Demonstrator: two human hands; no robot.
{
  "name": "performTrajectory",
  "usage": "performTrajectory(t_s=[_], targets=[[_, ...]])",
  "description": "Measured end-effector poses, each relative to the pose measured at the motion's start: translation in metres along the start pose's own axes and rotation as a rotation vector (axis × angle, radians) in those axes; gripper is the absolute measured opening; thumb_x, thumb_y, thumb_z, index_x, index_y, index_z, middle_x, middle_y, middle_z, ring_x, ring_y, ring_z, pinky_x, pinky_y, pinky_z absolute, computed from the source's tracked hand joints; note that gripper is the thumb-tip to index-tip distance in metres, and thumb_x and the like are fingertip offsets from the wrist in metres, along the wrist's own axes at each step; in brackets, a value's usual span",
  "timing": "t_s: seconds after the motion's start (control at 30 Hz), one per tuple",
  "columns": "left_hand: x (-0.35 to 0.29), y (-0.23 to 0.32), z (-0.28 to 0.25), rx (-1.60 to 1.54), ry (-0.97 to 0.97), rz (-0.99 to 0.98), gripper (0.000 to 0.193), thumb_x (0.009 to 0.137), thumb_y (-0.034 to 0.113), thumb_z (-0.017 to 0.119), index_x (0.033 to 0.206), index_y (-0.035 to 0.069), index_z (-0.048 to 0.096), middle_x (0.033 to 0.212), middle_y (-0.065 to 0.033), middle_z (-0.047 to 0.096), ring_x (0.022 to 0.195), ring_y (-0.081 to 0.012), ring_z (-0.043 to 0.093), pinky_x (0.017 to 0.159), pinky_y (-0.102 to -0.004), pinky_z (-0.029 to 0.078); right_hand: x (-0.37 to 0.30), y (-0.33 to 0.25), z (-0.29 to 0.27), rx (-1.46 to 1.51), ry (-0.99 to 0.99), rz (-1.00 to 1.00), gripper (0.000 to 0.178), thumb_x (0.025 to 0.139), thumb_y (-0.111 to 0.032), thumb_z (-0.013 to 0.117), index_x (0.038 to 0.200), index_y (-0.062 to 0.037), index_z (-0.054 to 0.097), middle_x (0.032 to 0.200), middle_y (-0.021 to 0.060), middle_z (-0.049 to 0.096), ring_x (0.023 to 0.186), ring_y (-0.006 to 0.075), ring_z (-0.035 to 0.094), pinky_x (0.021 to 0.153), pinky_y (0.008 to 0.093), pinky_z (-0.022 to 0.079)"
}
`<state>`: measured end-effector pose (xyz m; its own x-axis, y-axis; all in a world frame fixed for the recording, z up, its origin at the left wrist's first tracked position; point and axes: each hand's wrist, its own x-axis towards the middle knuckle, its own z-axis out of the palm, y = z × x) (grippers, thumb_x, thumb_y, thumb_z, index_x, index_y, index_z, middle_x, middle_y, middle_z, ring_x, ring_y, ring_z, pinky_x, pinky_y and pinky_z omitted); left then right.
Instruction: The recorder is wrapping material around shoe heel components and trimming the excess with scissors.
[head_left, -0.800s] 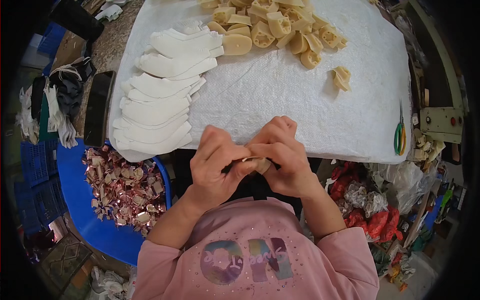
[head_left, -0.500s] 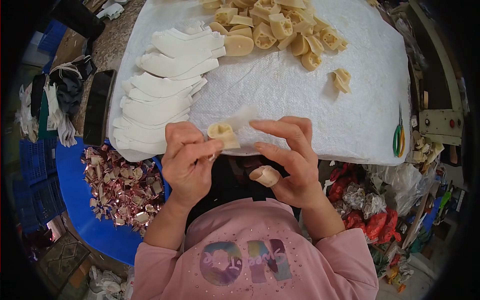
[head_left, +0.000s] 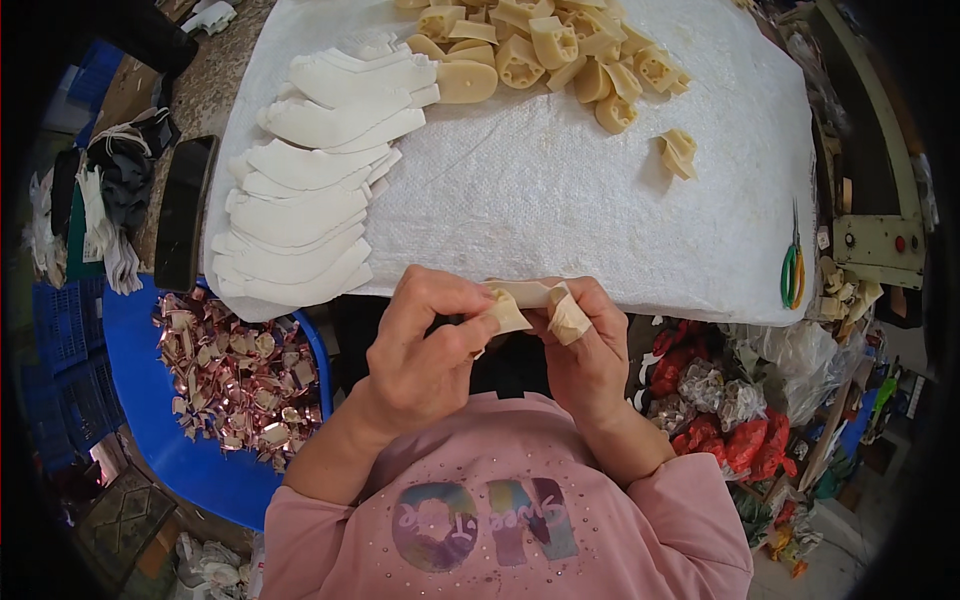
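Observation:
My left hand (head_left: 430, 335) is closed, pinching a small beige shoe heel (head_left: 510, 312) just off the near edge of the table. A pale strip (head_left: 522, 292) stretches from the heel to my right hand (head_left: 588, 350), whose fingers are closed on its other end. Over my right thumb sits a tan finger cover (head_left: 568, 318). Fingers hide part of the heel and strip. Curved white cover pieces (head_left: 305, 205) lie overlapped in a row on the left of the white woven sheet (head_left: 560, 210). Beige heels (head_left: 545, 50) are heaped at the far side, and one single heel (head_left: 678, 155) lies apart.
A blue basin (head_left: 140, 370) at lower left holds many shiny pinkish pieces (head_left: 240, 385). A black phone (head_left: 186, 212) lies at the left edge of the table. Scissors (head_left: 793, 270) rest at the right edge. Red and clear plastic bags (head_left: 745, 440) are piled below right.
My hands have come together and nearer to me. The right hand, open beside the strip before, now grips it. The view has shifted slightly.

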<state>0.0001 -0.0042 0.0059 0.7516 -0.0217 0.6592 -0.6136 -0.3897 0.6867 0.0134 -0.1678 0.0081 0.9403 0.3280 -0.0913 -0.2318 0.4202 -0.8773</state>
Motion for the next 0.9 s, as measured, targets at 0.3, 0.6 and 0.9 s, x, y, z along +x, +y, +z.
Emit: performTrajectory(t_s=[0.3, 0.6, 0.9], targets=[[0.007, 0.007, 0.006, 0.345, -0.115, 0.015, 0.018, 0.063, -0.006, 0.064, 0.079, -0.001, 0.056, 0.082, -0.0096, 0.053, 0.066, -0.0216, 0.051, 0.053, -0.0289, 0.039, 0.010, -0.004, 0.004, -0.640, -0.056, -0.071, 0.025, 0.087, -0.010, 0.046, 0.106, 0.0026, 0.056, 0.089, 0.0115, 0.063, 0.073, 0.0126, 0.059, 0.064, 0.0271, 0.047], [-0.001, 0.000, 0.002, -0.202, -0.075, -0.199, 0.021, 0.070, -0.014, 0.062, 0.074, 0.001, 0.048, 0.088, -0.0142, 0.058, 0.083, -0.0251, 0.061, 0.064, -0.0293, 0.050, 0.042, -0.022, -0.028, -0.193, -0.366, 0.328, 0.039, 0.080, -0.007, 0.067, 0.114, 0.0019, 0.052, 0.097, 0.0090, 0.060, 0.092, 0.0149, 0.059, 0.082, 0.0300, 0.050], [-0.002, -0.003, 0.002, -0.098, -0.161, -0.114, 0.018, 0.067, -0.013, 0.062, 0.072, -0.002, 0.049, 0.083, -0.0138, 0.057, 0.072, -0.0238, 0.057, 0.060, -0.0289, 0.048, 0.044, -0.016, -0.021, -0.345, -0.372, 0.214, 0.036, 0.080, -0.007, 0.065, 0.113, -0.0013, 0.052, 0.088, 0.0059, 0.061, 0.086, 0.0132, 0.060, 0.077, 0.0274, 0.050]])
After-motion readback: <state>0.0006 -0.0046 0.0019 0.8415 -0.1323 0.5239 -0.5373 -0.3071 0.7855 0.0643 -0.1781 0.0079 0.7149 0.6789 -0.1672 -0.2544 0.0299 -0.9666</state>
